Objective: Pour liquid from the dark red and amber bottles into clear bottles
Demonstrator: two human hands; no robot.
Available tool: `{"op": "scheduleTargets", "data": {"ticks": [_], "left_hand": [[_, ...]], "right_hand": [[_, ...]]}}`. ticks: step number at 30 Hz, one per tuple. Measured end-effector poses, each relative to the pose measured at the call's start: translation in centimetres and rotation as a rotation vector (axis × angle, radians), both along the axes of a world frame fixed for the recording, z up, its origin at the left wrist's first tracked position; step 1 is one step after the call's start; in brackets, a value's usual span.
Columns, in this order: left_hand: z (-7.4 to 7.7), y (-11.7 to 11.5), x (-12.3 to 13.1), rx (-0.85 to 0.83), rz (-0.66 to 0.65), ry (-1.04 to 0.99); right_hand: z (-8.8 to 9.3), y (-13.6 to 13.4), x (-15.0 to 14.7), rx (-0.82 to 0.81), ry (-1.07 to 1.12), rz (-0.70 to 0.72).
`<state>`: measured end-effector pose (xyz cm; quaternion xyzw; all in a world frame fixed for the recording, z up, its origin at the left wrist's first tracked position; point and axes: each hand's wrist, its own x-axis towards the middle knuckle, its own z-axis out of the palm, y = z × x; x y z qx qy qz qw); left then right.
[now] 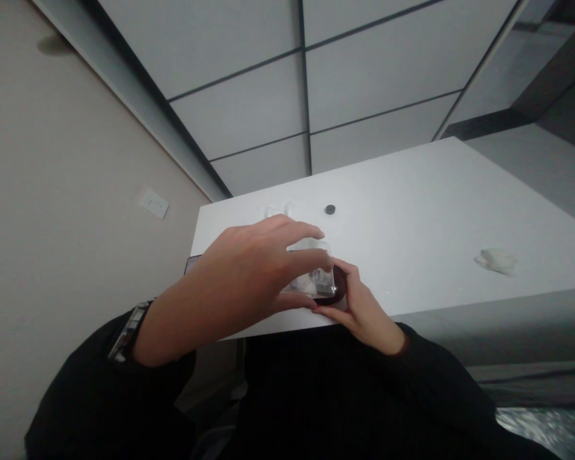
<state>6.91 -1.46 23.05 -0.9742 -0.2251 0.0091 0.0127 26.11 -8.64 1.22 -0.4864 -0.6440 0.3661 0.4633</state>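
My left hand (268, 262) reaches across from the left, its fingers curved round a clear plastic box (322, 282). Small pale shapes show through the box's wall, too unclear to name. Behind and under the box is a dark red rounded object (340, 285), which my right hand (359, 300) grips at its right side with thumb and fingers. The box overlaps this object, and my left hand hides much of both. I cannot tell whether the box rests on the dark red object or sits inside it.
On the white table (412, 217) a small dark round disc (330, 209) lies beyond my hands. Clear plastic pieces (276, 210) are at the back left, partly hidden. A crumpled whitish item (496, 261) lies at the right. Part of a phone-like dark-edged thing (191, 262) shows behind my left wrist.
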Motion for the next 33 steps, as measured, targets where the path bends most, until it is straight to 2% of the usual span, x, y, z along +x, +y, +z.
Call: {"op": "scheduleTargets", "data": {"ticks": [17, 24, 33], "left_hand": [[0.1, 0.2, 0.8, 0.01, -0.047, -0.028], [0.6, 0.0, 1.5, 0.005, -0.052, 0.013], [0.4, 0.1, 2.1, 0.016, -0.076, 0.031]], "right_hand": [[-0.6, 0.1, 0.0, 0.051, -0.043, -0.002], [-0.2, 0.1, 0.0, 0.042, -0.052, -0.014], [-0.1, 0.2, -0.1, 0.064, -0.049, -0.003]]}}
